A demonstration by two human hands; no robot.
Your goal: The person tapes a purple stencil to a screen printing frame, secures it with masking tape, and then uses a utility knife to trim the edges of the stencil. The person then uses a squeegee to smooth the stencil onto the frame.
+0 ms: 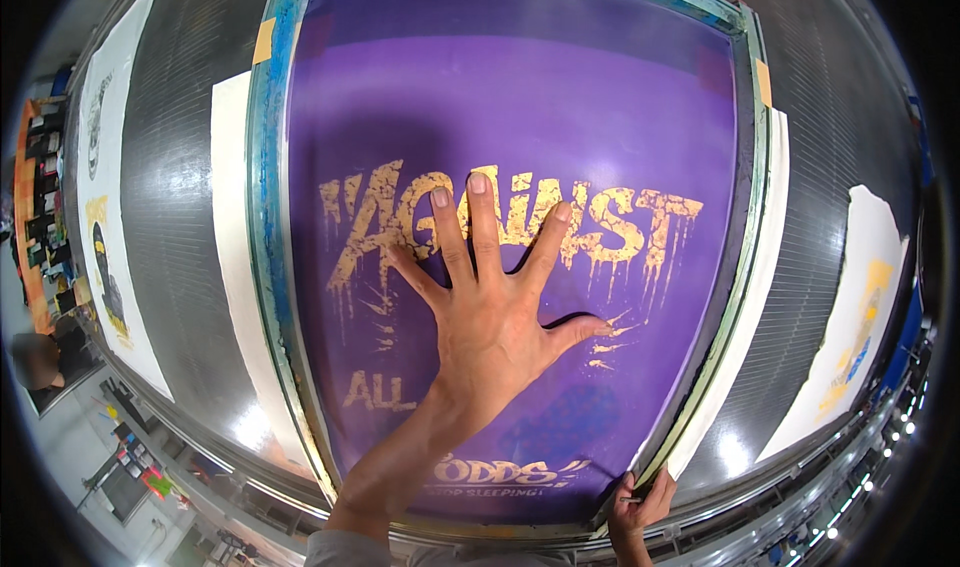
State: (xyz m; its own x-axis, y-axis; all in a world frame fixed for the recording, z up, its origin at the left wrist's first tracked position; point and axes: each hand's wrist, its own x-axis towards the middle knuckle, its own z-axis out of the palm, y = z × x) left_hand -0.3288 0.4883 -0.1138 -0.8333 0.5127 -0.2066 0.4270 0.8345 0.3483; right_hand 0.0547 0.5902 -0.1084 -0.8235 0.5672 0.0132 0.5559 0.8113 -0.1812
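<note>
A large screen-printing screen (520,97) lies before me, its mesh coated purple, with cracked, dripping lettering showing tan through it. My left hand (490,317) rests flat on the mesh over the big lettering, palm down, fingers spread and thumb out to the right. It covers part of the design. Around the mesh runs the screen's frame (268,167), stained blue and pale green. At the near right corner of this frame, my right hand (642,507) is closed with its fingers curled round the edge; part of its grip is hidden.
Pale material (235,217) sticks out from under the screen on both sides. Printed white pieces lie on the dark ribbed surface, one at left (130,297) and one at right (850,317). Tan tape (263,41) marks the frame. A person (45,365) is at the far left.
</note>
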